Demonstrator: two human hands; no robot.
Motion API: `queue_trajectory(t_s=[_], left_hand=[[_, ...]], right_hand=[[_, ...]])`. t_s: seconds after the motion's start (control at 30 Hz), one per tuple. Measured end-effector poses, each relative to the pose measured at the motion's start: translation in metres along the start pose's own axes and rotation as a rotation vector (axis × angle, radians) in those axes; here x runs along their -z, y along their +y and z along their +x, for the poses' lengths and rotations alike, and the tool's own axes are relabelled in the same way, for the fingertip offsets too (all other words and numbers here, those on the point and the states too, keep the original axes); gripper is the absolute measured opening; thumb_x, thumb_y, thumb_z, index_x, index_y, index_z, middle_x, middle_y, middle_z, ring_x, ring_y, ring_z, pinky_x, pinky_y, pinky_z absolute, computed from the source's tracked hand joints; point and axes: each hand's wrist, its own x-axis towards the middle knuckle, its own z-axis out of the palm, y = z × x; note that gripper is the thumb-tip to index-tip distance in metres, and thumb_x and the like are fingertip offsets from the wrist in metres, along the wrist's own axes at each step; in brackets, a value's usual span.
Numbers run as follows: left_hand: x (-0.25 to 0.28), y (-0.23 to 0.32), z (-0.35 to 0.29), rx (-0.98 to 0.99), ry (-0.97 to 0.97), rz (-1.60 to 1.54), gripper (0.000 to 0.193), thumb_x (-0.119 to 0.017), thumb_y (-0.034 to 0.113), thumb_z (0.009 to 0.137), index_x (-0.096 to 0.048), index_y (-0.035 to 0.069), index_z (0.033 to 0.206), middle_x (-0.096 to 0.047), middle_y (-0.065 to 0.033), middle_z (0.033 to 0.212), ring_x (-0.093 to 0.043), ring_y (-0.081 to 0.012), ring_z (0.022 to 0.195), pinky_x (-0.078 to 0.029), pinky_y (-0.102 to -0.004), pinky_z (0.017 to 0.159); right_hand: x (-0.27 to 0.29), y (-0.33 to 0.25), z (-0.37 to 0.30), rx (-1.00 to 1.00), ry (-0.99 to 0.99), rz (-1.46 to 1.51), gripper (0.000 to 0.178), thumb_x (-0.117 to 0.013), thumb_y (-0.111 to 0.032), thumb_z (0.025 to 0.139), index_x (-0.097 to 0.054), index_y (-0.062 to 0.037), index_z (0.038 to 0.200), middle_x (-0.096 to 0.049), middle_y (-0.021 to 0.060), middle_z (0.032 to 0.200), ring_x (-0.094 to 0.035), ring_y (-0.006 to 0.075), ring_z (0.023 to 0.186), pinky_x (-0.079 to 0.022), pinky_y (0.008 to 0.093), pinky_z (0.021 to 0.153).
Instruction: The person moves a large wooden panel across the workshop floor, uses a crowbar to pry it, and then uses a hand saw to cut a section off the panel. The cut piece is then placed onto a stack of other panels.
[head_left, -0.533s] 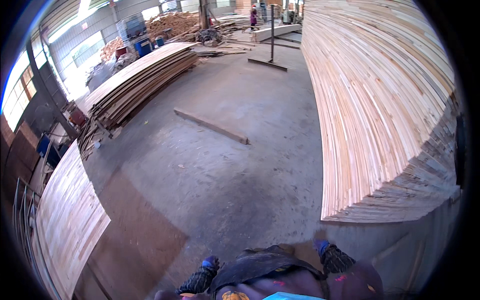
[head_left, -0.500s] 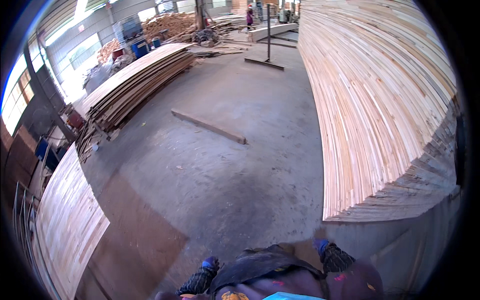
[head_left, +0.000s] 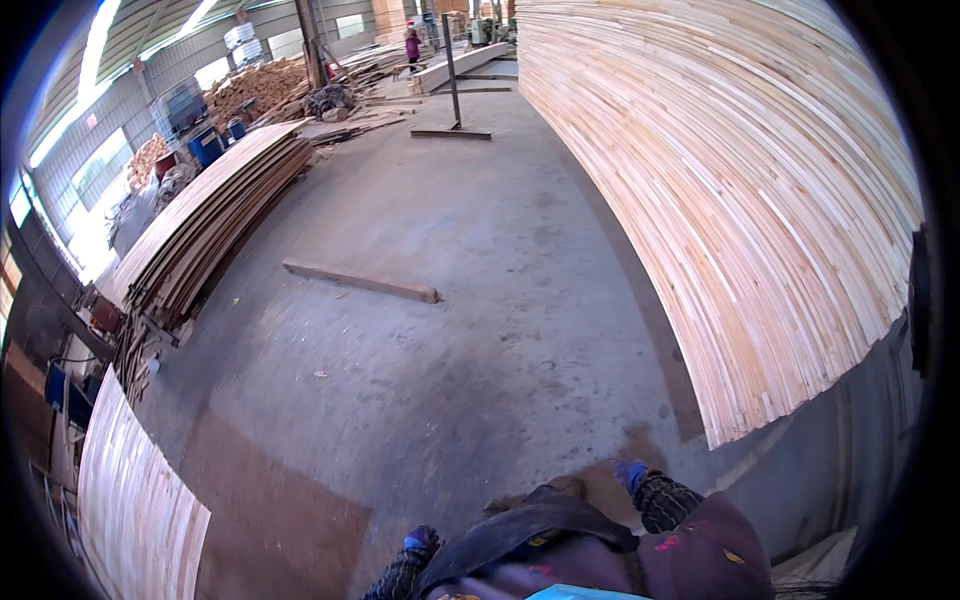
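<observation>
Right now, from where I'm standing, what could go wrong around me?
You might trip on the wooden beam lying on the floor ahead. Walking into the dark upright post farther off could bruise you. Your right hand might graze the pale wood panel, though the gap is hard to judge.

The left hand [head_left: 422, 540] hangs bottom centre-left; the right hand [head_left: 630, 474] sits higher, lower centre-right, its exact curl unclear.

Grey floor [head_left: 480, 230] (darkly patched) spreads beneath bright ceiling strips [head_left: 97, 48].
</observation>
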Motion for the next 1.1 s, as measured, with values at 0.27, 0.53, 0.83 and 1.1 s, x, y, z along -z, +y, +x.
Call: queue_trajectory(t_s=[0.27,0.53,0.83,1.1], left_hand=[[0.122,-0.055,0.086,-0.041,-0.019,0.035,0.007,-0.047,0.017,0.078,-0.052,0.012,0.079,-0.046,-0.0040,0.072,-0.045,-0.0192,0.064,-0.035,-0.0373,0.052],[0.298,-0.158,0.135,-0.057,-0.074,0.079,0.009,-0.046,0.018,0.078,-0.051,0.011,0.081,-0.047,-0.0049,0.074,-0.045,-0.0203,0.066,-0.035,-0.0385,0.053],[0.433,-0.244,0.186,-0.167,-0.183,0.128,0.011,-0.045,0.019,0.078,-0.051,0.011,0.083,-0.048,-0.0059,0.077,-0.045,-0.0216,0.068,-0.036,-0.0398,0.055],[0.527,-0.347,0.214,-0.409,-0.135,0.255,0.013,-0.045,0.023,0.078,-0.050,0.011,0.082,-0.048,-0.0055,0.075,-0.046,-0.0224,0.067,-0.037,-0.0399,0.056]], right_hand=[[0.033,-0.077,0.103,-0.063,0.000,-0.049,0.025,-0.045,-0.020,0.083,-0.061,-0.0122,0.100,-0.062,0.0048,0.103,-0.059,0.0212,0.092,-0.049,0.0354,0.073],[0.102,-0.219,0.201,-0.439,0.190,1.193,0.027,-0.042,-0.025,0.087,-0.058,-0.0103,0.104,-0.062,0.0071,0.087,-0.059,0.0240,0.072,-0.046,0.0359,0.060],[0.115,-0.314,0.300,-0.415,0.056,0.988,0.020,-0.044,-0.031,0.088,-0.057,-0.0148,0.090,-0.058,0.0033,0.077,-0.052,0.0186,0.057,-0.041,0.0355,0.049],[0.173,-0.431,0.362,-0.330,0.202,0.928,0.037,-0.050,-0.023,0.084,-0.053,-0.0048,0.115,-0.058,0.0146,0.111,-0.057,0.0279,0.098,-0.044,0.0367,0.086]])
